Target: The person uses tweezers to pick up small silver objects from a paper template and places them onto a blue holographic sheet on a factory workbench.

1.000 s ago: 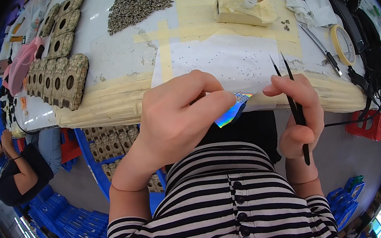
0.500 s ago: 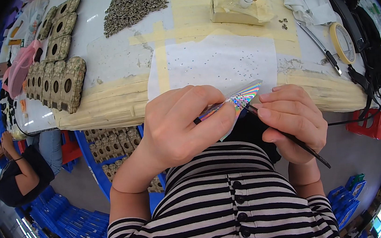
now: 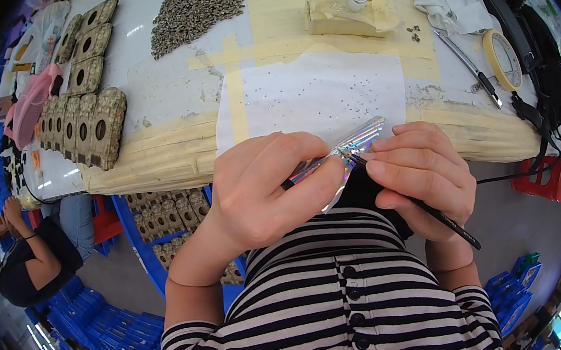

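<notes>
In front of my chest, my left hand (image 3: 264,187) pinches a shiny rainbow-coloured film (image 3: 367,133) between thumb and fingers. Part of the film is hidden inside the hand, and a small dark end pokes out between the fingers. My right hand (image 3: 426,176) grips black tweezers (image 3: 443,218), their tips touching or very close to the film beside my left fingertips. Whether the tips hold anything is too small to tell. Just beyond my hands lies a white paper sheet (image 3: 306,92) scattered with tiny shiny bits.
Camouflage-patterned pieces with round holes (image 3: 84,125) stand in rows at left. A heap of small metallic parts (image 3: 196,13) lies at the back. A taped block (image 3: 345,15) holds a small pot. A pen (image 3: 469,67) and a tape roll (image 3: 504,59) sit at right. Another person (image 3: 33,255) sits at left.
My right hand has shifted slightly left with the tweezers, closer to my left fingers. The film has tilted a little and its reflections have changed.
</notes>
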Motion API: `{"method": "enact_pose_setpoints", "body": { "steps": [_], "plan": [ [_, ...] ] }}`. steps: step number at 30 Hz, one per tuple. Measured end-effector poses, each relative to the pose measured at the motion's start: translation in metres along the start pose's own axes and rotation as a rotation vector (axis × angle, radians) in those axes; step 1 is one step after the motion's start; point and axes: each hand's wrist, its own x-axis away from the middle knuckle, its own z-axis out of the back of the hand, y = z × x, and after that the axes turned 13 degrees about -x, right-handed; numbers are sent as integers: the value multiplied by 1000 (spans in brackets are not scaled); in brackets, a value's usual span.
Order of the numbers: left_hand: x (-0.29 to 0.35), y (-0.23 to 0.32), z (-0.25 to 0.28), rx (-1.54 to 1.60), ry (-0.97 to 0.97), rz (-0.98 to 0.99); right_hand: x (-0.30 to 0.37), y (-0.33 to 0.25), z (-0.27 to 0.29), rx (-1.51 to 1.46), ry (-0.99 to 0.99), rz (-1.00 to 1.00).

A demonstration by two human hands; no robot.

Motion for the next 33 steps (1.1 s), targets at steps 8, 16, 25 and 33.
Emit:
{"method": "enact_pose_setpoints", "body": {
  "steps": [8, 16, 25, 33],
  "plan": [
    [1, -2, -4, 25, 66, -15, 2, 4, -2, -71, 24, -11],
    [2, 5, 14, 158, -96, 160, 12, 8, 2, -364, 276, -302],
    [0, 6, 24, 390, -184, 242, 2, 4, 6, -374, 407, -675],
    [5, 6, 19, 317, -177, 250, 2, 5, 6, -337, 426, -667]
  ]
}}
